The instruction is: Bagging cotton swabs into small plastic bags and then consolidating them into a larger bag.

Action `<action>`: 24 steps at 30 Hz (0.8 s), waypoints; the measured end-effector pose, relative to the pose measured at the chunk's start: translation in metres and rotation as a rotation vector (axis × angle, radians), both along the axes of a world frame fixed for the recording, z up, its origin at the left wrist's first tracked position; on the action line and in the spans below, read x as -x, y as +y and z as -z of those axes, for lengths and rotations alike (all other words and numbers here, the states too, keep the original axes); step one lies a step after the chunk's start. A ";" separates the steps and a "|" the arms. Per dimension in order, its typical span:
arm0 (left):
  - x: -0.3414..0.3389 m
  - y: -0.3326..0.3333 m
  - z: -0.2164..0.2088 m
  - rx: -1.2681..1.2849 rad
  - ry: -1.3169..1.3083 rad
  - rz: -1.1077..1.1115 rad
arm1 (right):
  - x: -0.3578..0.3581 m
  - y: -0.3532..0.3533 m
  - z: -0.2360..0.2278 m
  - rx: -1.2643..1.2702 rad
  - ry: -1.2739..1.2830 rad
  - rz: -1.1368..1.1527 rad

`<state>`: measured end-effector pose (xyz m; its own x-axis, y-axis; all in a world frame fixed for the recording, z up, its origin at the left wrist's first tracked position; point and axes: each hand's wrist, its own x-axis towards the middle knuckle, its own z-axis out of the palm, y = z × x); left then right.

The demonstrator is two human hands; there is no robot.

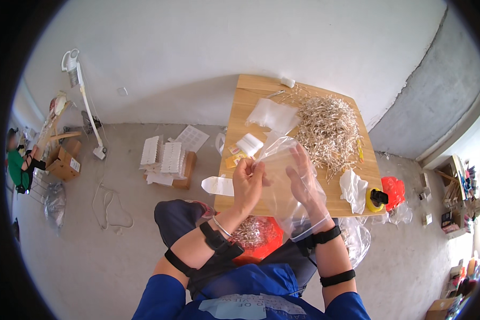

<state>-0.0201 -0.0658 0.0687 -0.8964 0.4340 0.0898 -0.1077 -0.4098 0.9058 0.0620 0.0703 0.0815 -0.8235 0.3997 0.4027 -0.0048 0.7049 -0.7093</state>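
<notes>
A clear plastic zip bag [282,194] hangs over the near part of the table, in front of my chest. My left hand [248,184] is closed, with thumb and fingers pinching the bag's left side. My right hand [304,178] is inside the bag, its fingers stretched out toward the far end, and the bag's mouth lies around my right wrist. Just beyond it, a large heap of cotton swabs [329,128] covers the right part of the wooden table [240,114]. Between my knees sits a red plastic bag [269,242] with more swabs in it.
A stack of clear bags [272,114], a white roll [249,144], a white plastic scrap [353,189] and a yellow tape roll in a dispenser [376,200] lie on the table. White boxes [168,157] are stacked on the floor at left. Two people are in the background.
</notes>
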 end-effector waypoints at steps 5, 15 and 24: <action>-0.002 0.000 -0.022 0.127 -0.143 0.051 | -0.005 -0.001 -0.002 -0.035 0.008 -0.029; 0.007 0.009 -0.003 0.092 0.034 -0.062 | 0.001 0.001 0.003 0.045 -0.079 -0.005; 0.022 0.004 0.006 0.262 -0.042 -0.061 | -0.015 0.007 -0.007 -0.347 -0.053 -0.147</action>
